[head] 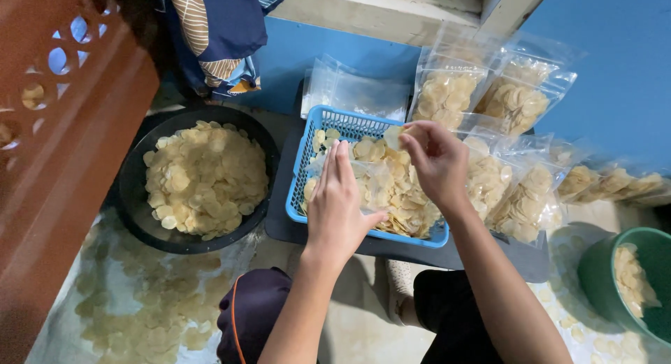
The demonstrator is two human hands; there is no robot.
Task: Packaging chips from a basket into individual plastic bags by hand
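A blue plastic basket (328,119) full of pale round chips sits in front of me. My left hand (337,200) holds a clear plastic bag (376,176) open over the basket, fingers stretched flat along the bag. My right hand (435,156) pinches a single pale chip (393,136) between thumb and fingertips, just above the bag's mouth.
A black round basin (133,189) of chips stands left of the basket. Several filled clear bags (447,91) lean against the blue wall and lie at the right. A green bucket (594,273) with chips is at the lower right. A brown wooden panel (63,161) rises on the left. Loose chips cover the floor sheet (140,301).
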